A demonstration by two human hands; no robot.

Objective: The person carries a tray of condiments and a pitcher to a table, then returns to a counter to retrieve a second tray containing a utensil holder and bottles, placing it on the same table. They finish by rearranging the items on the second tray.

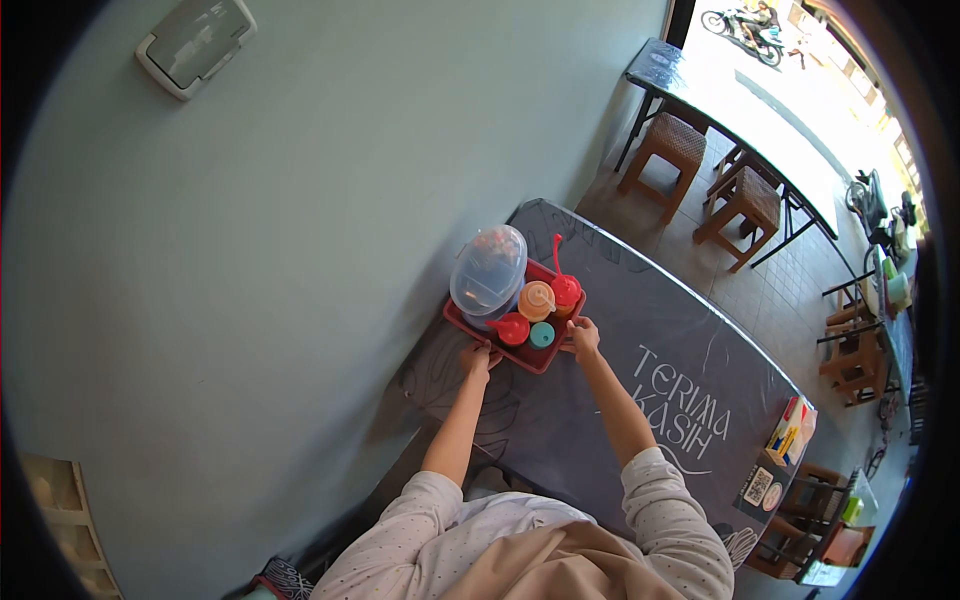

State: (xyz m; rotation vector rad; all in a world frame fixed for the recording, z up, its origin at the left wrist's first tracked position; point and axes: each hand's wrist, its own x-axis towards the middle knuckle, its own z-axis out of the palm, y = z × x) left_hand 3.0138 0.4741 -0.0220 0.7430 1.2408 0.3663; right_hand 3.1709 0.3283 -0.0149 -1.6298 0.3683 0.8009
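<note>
A pale wall [250, 250] is rising beside a dark bench [650, 310] lettered "TERIMA KASIH". At the bench's wall side, a red tray [525, 363] is sitting or hovering just above; which, I cannot tell. A clear-lidded tub [488, 270] is filling the tray's left part. The left grip [482, 358] is grasping the tray's near edge, the right grip [582, 338] its right side. Beside the tub, two red-topped containers [566, 290], an orange-topped container [537, 300] and a teal-topped container [542, 335] are standing clustered.
</note>
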